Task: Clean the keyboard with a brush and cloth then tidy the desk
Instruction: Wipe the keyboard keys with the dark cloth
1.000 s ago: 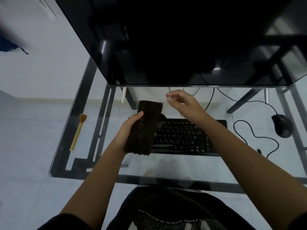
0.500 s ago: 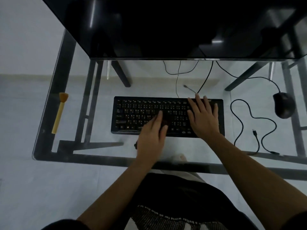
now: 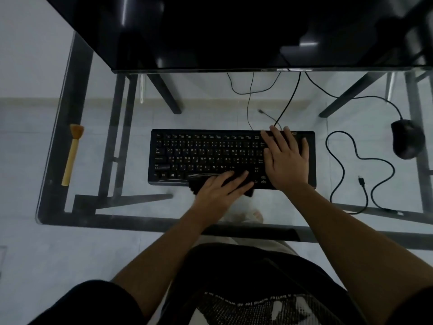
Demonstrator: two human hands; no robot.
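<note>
Glass surface (image 3: 210, 113) below a dark monitor (image 3: 222, 31) carries the black keyboard (image 3: 206, 156) at its centre. The right hand (image 3: 287, 160) lies flat, fingers spread, on the keyboard's right end. The left hand (image 3: 220, 191), fingers straight, presses a dark cloth (image 3: 194, 185) onto its front edge. The brush (image 3: 71, 153) lies far left.

2 bare forearms are extended forward, with both hands laid palm down.
The left hand (image 3: 222, 188) is pressed flat on a dark cloth (image 3: 248, 191), its fingers straight and angled towards the right. The right hand (image 3: 287, 160) is spread on the right end of the keyboard (image 3: 199, 156), its fingers splayed and pointed away from the body.
</note>
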